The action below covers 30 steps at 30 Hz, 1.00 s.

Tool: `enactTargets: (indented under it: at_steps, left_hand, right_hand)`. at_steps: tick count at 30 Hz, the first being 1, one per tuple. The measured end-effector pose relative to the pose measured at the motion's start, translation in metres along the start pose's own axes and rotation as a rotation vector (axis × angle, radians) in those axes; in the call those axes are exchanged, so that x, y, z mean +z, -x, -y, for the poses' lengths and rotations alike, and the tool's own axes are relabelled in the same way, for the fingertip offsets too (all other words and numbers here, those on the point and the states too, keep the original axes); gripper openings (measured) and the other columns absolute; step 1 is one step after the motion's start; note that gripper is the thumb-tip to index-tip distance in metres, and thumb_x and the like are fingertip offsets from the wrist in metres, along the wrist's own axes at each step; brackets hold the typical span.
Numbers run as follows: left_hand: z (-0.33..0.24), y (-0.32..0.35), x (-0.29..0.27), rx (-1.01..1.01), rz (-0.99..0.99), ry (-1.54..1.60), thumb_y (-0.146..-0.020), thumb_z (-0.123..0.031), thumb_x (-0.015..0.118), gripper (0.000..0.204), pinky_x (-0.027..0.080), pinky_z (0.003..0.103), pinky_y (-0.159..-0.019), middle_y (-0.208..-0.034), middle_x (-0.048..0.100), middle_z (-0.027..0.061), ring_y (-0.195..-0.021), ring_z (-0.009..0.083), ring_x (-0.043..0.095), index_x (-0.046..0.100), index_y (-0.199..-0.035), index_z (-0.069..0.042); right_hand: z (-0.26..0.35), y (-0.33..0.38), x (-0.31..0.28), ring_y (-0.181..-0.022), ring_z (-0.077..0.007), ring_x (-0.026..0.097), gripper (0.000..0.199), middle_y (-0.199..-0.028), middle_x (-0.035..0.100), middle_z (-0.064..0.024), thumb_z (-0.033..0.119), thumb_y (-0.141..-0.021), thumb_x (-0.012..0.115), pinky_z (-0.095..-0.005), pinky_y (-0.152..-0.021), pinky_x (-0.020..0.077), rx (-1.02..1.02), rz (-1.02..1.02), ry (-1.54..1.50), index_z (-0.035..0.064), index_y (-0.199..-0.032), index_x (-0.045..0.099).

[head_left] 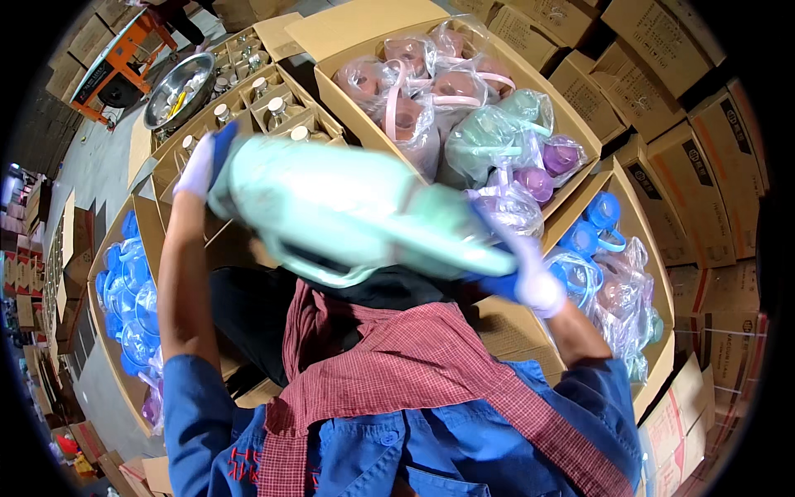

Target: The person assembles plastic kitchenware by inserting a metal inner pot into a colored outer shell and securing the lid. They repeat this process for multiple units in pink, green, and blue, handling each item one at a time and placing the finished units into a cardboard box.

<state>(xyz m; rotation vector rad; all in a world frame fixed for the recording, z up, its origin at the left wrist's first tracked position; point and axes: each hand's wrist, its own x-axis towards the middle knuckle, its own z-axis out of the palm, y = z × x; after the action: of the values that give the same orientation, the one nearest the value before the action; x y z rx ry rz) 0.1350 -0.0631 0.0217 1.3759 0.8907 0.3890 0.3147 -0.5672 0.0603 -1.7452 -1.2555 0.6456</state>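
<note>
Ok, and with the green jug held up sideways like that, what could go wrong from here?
The green jug lies tilted between the left hand and the right hand, blurred as if moving, so it might slip from the gloves. It could also knock the capped bottles near the left hand, or snag the bagged green pieces beyond it.

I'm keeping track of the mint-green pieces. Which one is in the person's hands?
The large mint-green vessel, left hand at its wide end, right hand at its narrower end; other green pieces lie bagged in cartons.
</note>
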Motion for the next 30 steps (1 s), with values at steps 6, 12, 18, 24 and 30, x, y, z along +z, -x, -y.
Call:
enactTargets:
  at_steps: [6, 12, 18, 24, 30]
  left_hand:
    - [-0.053, -0.009, 0.234, 0.183, 0.491, -0.014, -0.095, -0.031, 0.059, 0.031, 0.051, 0.028, -0.073, -0.091, 0.069, 0.0040, -0.079, 0.0130, 0.063, 0.070, -0.102, -0.003]
    - [0.020, -0.025, 0.295, 0.432, 0.347, -0.439, -0.094, -0.034, 0.059, 0.035, 0.048, 0.032, -0.086, -0.089, 0.068, 0.0084, -0.081, 0.0172, 0.060, 0.067, -0.106, -0.002]
    - [0.046, 0.015, 0.094, 0.437, -0.196, -0.328, -0.099, -0.012, 0.051, 0.031, 0.048, 0.024, -0.089, -0.113, 0.069, 0.0085, -0.101, 0.0147, 0.063, 0.064, -0.122, 0.002]
    - [0.121, 0.189, -0.061, 0.213, -0.815, -0.523, -0.095, -0.018, 0.060, 0.030, 0.050, 0.035, -0.092, -0.109, 0.070, 0.0146, -0.102, 0.0218, 0.066, 0.066, -0.118, 0.000]
    - [0.154, 0.315, -0.190, 0.059, -1.351, -0.816, -0.090, -0.021, 0.064, 0.029, 0.042, 0.044, -0.103, -0.108, 0.069, 0.0171, -0.109, 0.0369, 0.062, 0.067, -0.114, -0.004]
  right_hand:
    - [-0.024, 0.100, -0.131, -0.077, -0.0047, 0.051, 0.035, -0.088, 0.059, 0.0030, 0.025, -0.099, 0.057, -0.0195, -0.066, 0.0390, 0.316, -0.770, -0.251, 0.0009, -0.124, 0.060]
    - [-0.008, 0.053, -0.242, -0.094, -0.0078, 0.056, 0.035, -0.108, 0.061, -0.0012, 0.018, -0.099, 0.054, -0.0234, -0.084, 0.0458, 0.399, -0.526, 0.163, -0.0007, -0.129, 0.058]
    - [0.016, -0.139, -0.228, -0.107, -0.0348, 0.057, 0.049, -0.115, 0.056, -0.0142, -0.002, -0.073, 0.058, -0.0445, -0.096, 0.0481, -0.450, 0.280, 1.114, 0.0091, -0.120, 0.062]
    - [-0.099, -0.173, -0.126, -0.102, -0.0262, 0.057, 0.025, -0.097, 0.057, -0.0068, 0.036, -0.076, 0.059, -0.0498, -0.100, 0.0440, -0.814, 0.941, 1.264, 0.0276, -0.098, 0.068]
    - [-0.156, -0.207, -0.062, -0.112, -0.0355, 0.052, 0.044, -0.111, 0.057, -0.0168, 0.024, -0.072, 0.072, -0.0503, -0.106, 0.0359, -0.409, 0.835, 1.034, 0.0161, -0.115, 0.066]
